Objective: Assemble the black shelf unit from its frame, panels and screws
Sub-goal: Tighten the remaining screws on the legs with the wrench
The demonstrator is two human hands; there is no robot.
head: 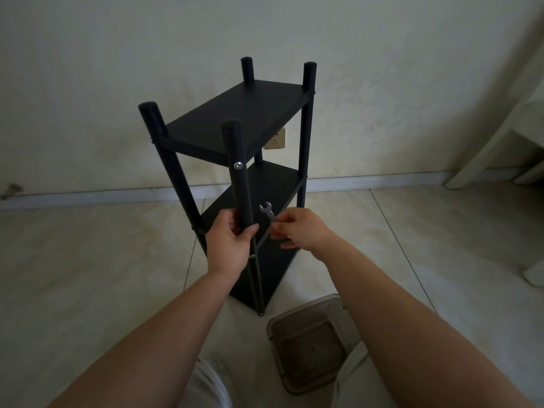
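Note:
The black shelf unit [235,119] stands upright on the tiled floor, with three panels between its round black posts. A silver screw head [238,165] shows on the near post just below the top panel. My left hand [231,241] grips that near post [240,184] at the height of the middle panel. My right hand [297,229] pinches the handle of a small silver wrench [268,212], whose open jaw points up, just right of the post.
A translucent plastic container [312,328] sits on the floor by my right knee. A wall with a socket [275,139] is behind the shelf. A pale piece of furniture [497,148] stands at the right.

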